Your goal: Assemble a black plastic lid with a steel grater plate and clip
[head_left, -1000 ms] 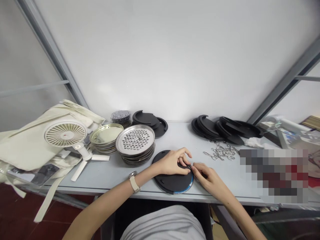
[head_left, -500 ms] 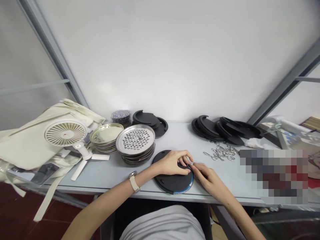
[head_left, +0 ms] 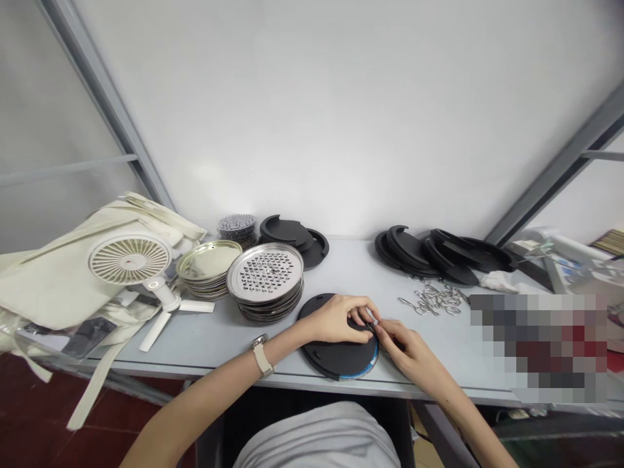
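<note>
A round black disc [head_left: 336, 354] with a blue edge lies flat near the table's front edge. My left hand [head_left: 338, 318] rests on its right part, fingers curled and pressing on the disc by a notch. My right hand [head_left: 407, 344] meets it at the disc's right rim, fingertips pinched on a small metal piece I cannot make out. A watch sits on my left wrist.
Stacks of perforated metal discs [head_left: 266, 273] and plain metal discs [head_left: 207, 261] stand left of my hands. Black discs are piled at the back [head_left: 292, 234] and back right [head_left: 429, 253]. Loose metal hooks [head_left: 431, 299] lie at the right, a white fan [head_left: 131, 261] on cloth bags at the left.
Both hands have stayed at the disc's right rim; only the fingers shifted slightly.
</note>
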`<move>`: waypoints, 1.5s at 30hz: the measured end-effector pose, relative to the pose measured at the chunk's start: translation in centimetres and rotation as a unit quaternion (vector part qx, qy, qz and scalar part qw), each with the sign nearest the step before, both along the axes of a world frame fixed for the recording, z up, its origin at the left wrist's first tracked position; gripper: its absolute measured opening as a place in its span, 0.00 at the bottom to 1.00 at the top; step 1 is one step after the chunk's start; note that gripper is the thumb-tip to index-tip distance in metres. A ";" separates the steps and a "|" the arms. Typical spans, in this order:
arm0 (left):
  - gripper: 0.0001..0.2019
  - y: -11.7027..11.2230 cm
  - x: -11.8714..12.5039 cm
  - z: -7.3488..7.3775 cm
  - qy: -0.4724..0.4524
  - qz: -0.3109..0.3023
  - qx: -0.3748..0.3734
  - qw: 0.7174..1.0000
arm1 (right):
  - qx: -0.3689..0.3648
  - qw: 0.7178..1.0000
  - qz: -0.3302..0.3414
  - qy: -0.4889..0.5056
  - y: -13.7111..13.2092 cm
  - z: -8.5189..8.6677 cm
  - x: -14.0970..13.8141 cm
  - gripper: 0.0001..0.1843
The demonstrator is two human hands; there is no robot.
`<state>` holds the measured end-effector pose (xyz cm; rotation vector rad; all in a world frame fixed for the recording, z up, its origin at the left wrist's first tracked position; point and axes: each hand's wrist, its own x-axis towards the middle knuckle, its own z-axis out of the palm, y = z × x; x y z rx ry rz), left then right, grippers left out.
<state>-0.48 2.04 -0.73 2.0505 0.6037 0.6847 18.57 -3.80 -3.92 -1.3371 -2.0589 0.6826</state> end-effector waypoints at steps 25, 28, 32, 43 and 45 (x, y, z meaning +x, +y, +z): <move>0.12 -0.4 -0.1 0.4 0.006 0.014 0.012 1.000 | 0.012 1.000 -0.009 -0.012 -0.1 0.4 -0.2 0.19; 0.13 -0.4 -0.1 0.5 0.008 0.017 -0.006 1.000 | 0.007 1.000 -0.008 -0.005 -0.1 0.4 -0.2 0.19; 0.13 -0.3 -0.1 0.5 0.000 0.020 -0.028 0.999 | 0.009 1.000 -0.014 -0.001 -0.1 0.2 -0.2 0.19; 0.13 -0.1 0.0 0.2 0.003 0.017 -0.035 0.999 | 0.010 1.000 -0.009 -0.010 -0.1 0.3 -0.2 0.20; 0.13 -0.2 -0.1 0.2 0.006 0.015 -0.034 0.999 | 0.011 1.000 -0.009 -0.009 -0.1 0.2 -0.2 0.20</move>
